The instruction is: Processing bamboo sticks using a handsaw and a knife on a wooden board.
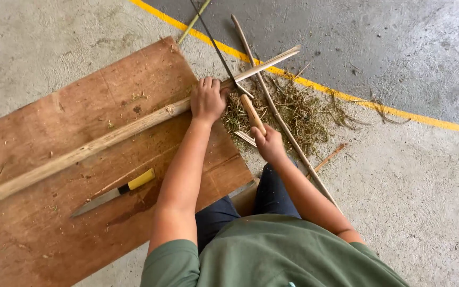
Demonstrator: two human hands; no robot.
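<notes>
The single head-worn camera is looking steeply down, close over the person's arms, probably facing slightly forward across the concrete floor (426, 202).

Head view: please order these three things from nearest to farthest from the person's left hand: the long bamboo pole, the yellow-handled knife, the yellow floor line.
From the left hand:
1. Long bamboo pole: in the hand's grip, lying across the wooden board.
2. Yellow floor line: on the concrete, up and to the right.
3. Yellow-handled knife: flat on the board, down and to the left, untouched.

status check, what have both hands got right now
Left hand gripping long bamboo pole on wooden board. Right hand holding long knife at the pole. Spare knife lying on board.
</notes>
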